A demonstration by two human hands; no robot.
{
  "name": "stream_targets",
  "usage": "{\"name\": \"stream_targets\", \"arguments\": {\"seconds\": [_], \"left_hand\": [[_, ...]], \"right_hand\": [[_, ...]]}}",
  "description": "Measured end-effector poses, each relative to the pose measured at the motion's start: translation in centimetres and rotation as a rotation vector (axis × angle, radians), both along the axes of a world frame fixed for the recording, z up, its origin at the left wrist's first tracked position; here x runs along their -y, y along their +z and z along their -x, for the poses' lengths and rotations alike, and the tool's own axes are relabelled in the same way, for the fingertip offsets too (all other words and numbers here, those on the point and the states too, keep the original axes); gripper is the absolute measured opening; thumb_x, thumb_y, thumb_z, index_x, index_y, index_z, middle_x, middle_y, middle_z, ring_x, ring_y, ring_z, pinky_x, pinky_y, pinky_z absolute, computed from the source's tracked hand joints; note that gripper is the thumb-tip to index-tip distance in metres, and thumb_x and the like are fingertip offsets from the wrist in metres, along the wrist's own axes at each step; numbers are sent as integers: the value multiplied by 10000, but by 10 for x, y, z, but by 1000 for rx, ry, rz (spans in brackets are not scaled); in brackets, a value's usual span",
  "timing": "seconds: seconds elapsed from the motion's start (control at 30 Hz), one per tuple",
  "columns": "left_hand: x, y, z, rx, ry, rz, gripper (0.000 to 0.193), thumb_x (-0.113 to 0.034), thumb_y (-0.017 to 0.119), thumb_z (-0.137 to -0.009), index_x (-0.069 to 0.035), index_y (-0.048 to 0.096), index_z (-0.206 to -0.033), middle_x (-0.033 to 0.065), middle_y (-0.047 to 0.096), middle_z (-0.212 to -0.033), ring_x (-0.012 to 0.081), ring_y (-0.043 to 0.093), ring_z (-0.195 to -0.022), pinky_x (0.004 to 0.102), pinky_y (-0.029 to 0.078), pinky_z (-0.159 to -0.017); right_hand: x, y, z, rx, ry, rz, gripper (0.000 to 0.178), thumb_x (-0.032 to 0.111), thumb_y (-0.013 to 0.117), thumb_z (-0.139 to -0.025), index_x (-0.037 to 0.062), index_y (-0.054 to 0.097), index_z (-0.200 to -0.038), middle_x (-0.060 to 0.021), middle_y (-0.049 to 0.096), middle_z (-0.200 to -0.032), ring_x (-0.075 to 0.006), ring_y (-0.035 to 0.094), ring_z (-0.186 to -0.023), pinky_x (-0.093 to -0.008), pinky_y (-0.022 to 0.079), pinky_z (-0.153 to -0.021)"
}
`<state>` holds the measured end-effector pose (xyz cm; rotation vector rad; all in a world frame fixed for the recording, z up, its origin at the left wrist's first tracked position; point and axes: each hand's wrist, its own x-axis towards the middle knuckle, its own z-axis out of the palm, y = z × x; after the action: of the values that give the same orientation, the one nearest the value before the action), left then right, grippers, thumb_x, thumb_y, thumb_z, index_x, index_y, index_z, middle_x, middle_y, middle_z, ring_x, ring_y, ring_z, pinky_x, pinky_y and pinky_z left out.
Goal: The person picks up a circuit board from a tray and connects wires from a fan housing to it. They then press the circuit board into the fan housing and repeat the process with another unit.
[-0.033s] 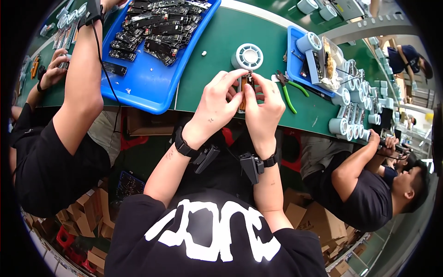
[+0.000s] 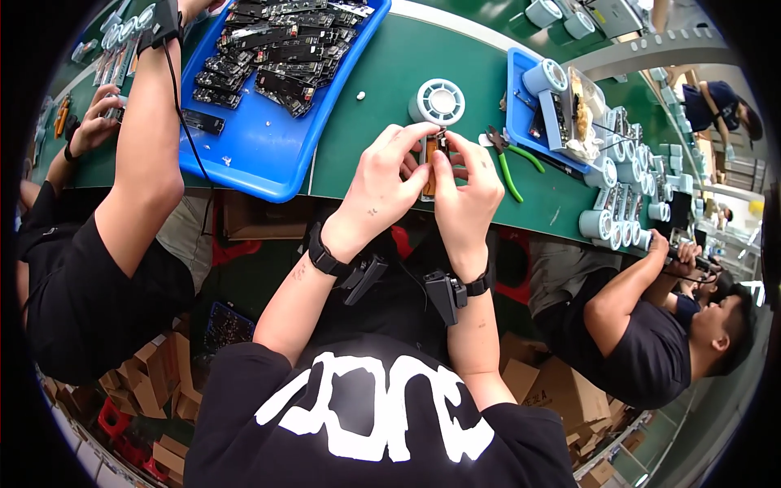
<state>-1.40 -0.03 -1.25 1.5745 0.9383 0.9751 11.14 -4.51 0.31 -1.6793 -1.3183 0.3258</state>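
Near the front edge of the green table lies a light-blue casing with a round, spoked head [image 2: 440,101], looking like a small handheld fan. Its narrow handle points toward me; a dark and orange-brown inner part [image 2: 431,159] shows in it. My left hand [image 2: 381,177] pinches the handle from the left, fingertips by its top end. On the other side, my right hand [image 2: 469,191] closes on it with the thumb pressed along the inside. The fingertips hide part of what they touch. Green-handled cutting pliers [image 2: 511,167] lie just right of my right hand.
A large blue tray [image 2: 281,189] at left holds many black circuit boards [image 2: 293,49]. At right stand a smaller blue tray [image 2: 514,77] with mixed parts and rows of light-blue casings [image 2: 598,221]. Co-workers sit on both sides, one arm [image 2: 142,154] reaching close on the left.
My right hand and its thumb have shifted very slightly, showing a little more of the handle's inside. Otherwise the casing and my left hand look the same.
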Motion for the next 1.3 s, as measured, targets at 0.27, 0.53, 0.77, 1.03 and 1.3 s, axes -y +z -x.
{"name": "stream_targets", "arguments": {"seconds": [0.27, 0.53, 0.77, 1.03, 1.3], "left_hand": [[-9, -3, 3, -31, -30, -141, 516, 66, 673, -841, -62, 631, -1339, 96, 608, -1015, 147, 675, -746, 263, 574, -690], [-8, -8, -7, -50, -13, -224, 401, 48, 689, -855, -26, 670, -1248, 111, 639, -1041, 164, 702, -788, 284, 593, -715], [-1, -10, -2, 43, 136, -37, 219, 26, 712, -888, 36, 715, -1106, 116, 719, -933, 164, 709, -763, 278, 583, -708], [-22, 9, -19, -8, 105, -198, 92, 19, 733, -850, 26, 741, -941, 122, 717, -864, 199, 721, -721, 294, 575, -669], [-35, 19, -22, -149, 75, -146, 79, 6, 739, -870, 34, 708, -937, 85, 732, -843, 119, 710, -735, 241, 554, -669]], "right_hand": [[2, 3, -7, 4, 84, -57, 251, 18, 722, -905, 0, 700, -1154, -132, 709, -1046, -224, 718, -799, -326, 586, -691], [4, -2, -17, -114, 52, 12, 247, -3, 687, -948, -14, 693, -1194, -101, 706, -1059, -151, 702, -910, -282, 588, -741], [3, -5, -21, -302, 64, 4, 248, -7, 672, -959, -33, 681, -1206, -83, 708, -1037, -128, 686, -873, -265, 575, -726], [-4, 7, -43, -632, 144, 61, 243, 5, 652, -974, -48, 680, -1209, -77, 718, -1034, -110, 676, -826, -249, 554, -681], [-14, 11, -49, -701, 222, 136, 224, 16, 646, -976, -45, 697, -1185, -68, 722, -994, -101, 672, -799, -241, 538, -661]]}}
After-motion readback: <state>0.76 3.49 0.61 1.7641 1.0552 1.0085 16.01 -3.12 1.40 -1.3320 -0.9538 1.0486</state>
